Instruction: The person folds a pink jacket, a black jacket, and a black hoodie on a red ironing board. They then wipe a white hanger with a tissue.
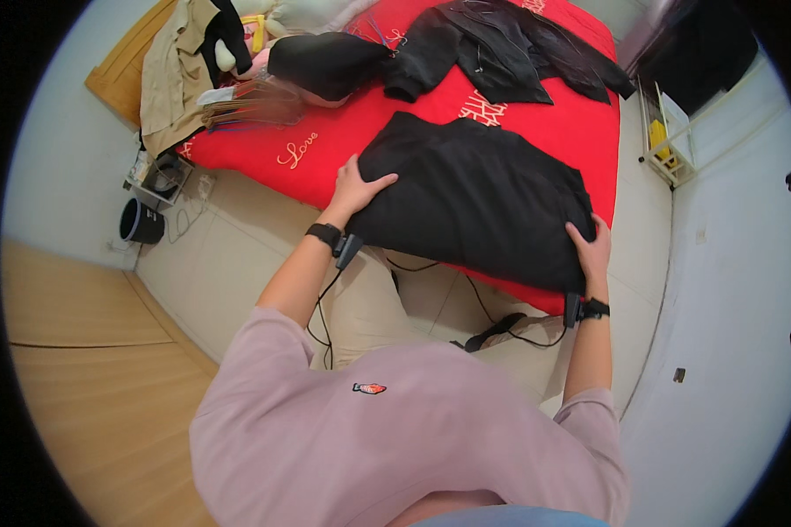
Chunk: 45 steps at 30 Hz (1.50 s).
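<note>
A black garment (468,191) lies spread over the near edge of a bed with a red cover (329,171). At its left side my left hand (359,186) grips the cloth, thumb on top and fingers around the edge. My right hand (592,247) takes hold of the opposite side, thumb also on top. Which kind of garment it is I cannot tell. Beyond it, a black jacket (501,49) with sleeves stretched out rests on the cover.
Several hangers (254,109) lie at the bed's left, beside beige clothing (175,79) and a folded black cloth (329,62). A black bin (142,221) stands on the floor at left. Right of the bed is a white metal rack (672,148). Cables hang from both wrists.
</note>
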Each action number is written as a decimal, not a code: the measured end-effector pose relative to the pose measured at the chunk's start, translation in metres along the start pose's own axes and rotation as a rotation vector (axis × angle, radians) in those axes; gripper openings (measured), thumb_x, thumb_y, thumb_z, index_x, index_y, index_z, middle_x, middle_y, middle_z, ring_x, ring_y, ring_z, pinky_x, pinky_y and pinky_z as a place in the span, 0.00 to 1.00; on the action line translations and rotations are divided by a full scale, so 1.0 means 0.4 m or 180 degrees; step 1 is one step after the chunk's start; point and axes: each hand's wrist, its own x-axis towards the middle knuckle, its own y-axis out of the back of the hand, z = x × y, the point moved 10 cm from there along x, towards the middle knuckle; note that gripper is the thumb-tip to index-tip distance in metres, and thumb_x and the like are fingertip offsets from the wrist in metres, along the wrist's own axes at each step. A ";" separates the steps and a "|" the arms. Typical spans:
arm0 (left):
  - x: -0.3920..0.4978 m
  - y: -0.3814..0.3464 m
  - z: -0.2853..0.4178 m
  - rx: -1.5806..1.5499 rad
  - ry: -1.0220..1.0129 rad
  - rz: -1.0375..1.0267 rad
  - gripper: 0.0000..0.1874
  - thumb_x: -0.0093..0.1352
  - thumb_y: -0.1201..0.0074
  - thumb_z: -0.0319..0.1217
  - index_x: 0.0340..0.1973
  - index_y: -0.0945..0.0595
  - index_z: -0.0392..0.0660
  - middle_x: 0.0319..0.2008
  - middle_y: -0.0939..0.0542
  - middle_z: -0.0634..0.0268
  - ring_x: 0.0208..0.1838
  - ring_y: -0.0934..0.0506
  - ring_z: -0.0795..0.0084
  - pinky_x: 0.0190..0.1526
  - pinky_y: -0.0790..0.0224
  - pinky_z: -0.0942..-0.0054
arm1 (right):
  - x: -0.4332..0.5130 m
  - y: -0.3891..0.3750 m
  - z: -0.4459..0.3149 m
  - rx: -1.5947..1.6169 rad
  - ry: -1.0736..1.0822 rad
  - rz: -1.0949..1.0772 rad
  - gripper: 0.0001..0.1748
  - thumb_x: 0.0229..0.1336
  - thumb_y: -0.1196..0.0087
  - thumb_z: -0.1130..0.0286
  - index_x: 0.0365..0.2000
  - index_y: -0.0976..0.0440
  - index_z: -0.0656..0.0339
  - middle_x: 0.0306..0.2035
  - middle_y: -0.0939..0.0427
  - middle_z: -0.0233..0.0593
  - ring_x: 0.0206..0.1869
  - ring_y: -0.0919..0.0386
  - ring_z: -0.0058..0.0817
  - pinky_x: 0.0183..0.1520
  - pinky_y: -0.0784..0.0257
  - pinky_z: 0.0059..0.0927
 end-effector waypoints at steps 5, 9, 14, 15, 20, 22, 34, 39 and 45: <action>-0.037 -0.001 -0.026 -0.1308 0.0759 -0.1012 0.58 0.61 0.21 0.57 0.71 0.29 0.24 0.65 0.18 0.40 0.63 0.15 0.51 0.63 0.19 0.59 | -0.108 -0.048 0.166 0.1764 -0.1736 -0.0900 0.48 0.55 0.20 0.49 0.65 0.26 0.73 0.62 0.18 0.52 0.59 0.16 0.36 0.61 0.20 0.35; -0.090 -0.043 0.005 -0.2398 0.1262 -0.1941 0.40 0.69 0.25 0.49 0.64 0.19 0.29 0.57 0.12 0.46 0.54 0.11 0.56 0.60 0.17 0.62 | -0.092 -0.057 0.122 0.1834 -0.1601 -0.1214 0.46 0.63 0.25 0.53 0.68 0.30 0.74 0.64 0.19 0.54 0.62 0.17 0.39 0.65 0.21 0.37; -0.121 -0.048 -0.015 -0.2890 0.1759 -0.1829 0.32 0.72 0.28 0.42 0.63 0.18 0.34 0.54 0.11 0.49 0.51 0.11 0.57 0.59 0.16 0.60 | -0.035 0.053 -0.213 -0.0365 0.0735 0.0131 0.41 0.64 0.30 0.55 0.70 0.29 0.67 0.68 0.23 0.59 0.70 0.25 0.56 0.73 0.30 0.50; -0.133 -0.049 -0.023 -0.3067 0.1905 -0.1773 0.31 0.71 0.28 0.41 0.63 0.17 0.34 0.53 0.11 0.49 0.51 0.11 0.57 0.59 0.15 0.60 | -0.055 0.041 -0.305 -0.0126 0.1302 0.0231 0.40 0.64 0.31 0.54 0.70 0.28 0.62 0.69 0.24 0.58 0.72 0.28 0.58 0.76 0.33 0.52; -0.148 -0.012 0.053 -0.3477 0.1757 -0.1753 0.24 0.71 0.30 0.34 0.59 0.15 0.33 0.51 0.10 0.49 0.49 0.10 0.57 0.55 0.14 0.62 | -0.221 -0.280 -0.461 -0.1030 0.1079 -0.0732 0.34 0.72 0.46 0.41 0.72 0.25 0.42 0.78 0.32 0.52 0.82 0.40 0.55 0.81 0.56 0.77; -0.145 0.018 0.150 -0.3262 0.1206 -0.1785 0.22 0.71 0.31 0.32 0.57 0.15 0.32 0.50 0.10 0.50 0.48 0.10 0.58 0.55 0.14 0.63 | -0.232 -0.355 -0.436 -0.1354 0.0975 -0.0898 0.31 0.77 0.51 0.44 0.73 0.25 0.41 0.80 0.36 0.51 0.83 0.43 0.54 0.83 0.64 0.77; -0.359 -0.340 0.930 -0.2523 -0.0758 -0.2163 0.50 0.70 0.26 0.30 0.78 0.41 0.20 0.54 0.12 0.52 0.55 0.15 0.68 0.59 0.23 0.72 | -0.281 -0.276 -0.354 0.1416 0.1215 -0.1211 0.37 0.75 0.45 0.60 0.79 0.38 0.56 0.81 0.37 0.45 0.82 0.39 0.38 0.83 0.46 0.46; -0.500 -0.541 0.995 -0.2457 -0.1448 -0.2367 0.37 0.77 0.34 0.37 0.73 0.29 0.29 0.61 0.16 0.52 0.66 0.18 0.60 0.74 0.33 0.59 | -0.278 0.077 0.007 0.2104 -0.0681 -0.1906 0.22 0.70 0.38 0.72 0.62 0.20 0.67 0.60 0.14 0.45 0.60 0.17 0.28 0.67 0.24 0.37; -0.762 -0.718 0.957 0.1028 -0.4222 -0.1165 0.46 0.70 0.36 0.55 0.71 0.25 0.30 0.74 0.28 0.44 0.82 0.38 0.47 0.81 0.65 0.21 | -0.161 0.251 0.040 0.1925 -0.0883 -0.0881 0.45 0.70 0.35 0.48 0.75 0.37 0.65 0.70 0.24 0.58 0.71 0.25 0.45 0.71 0.28 0.40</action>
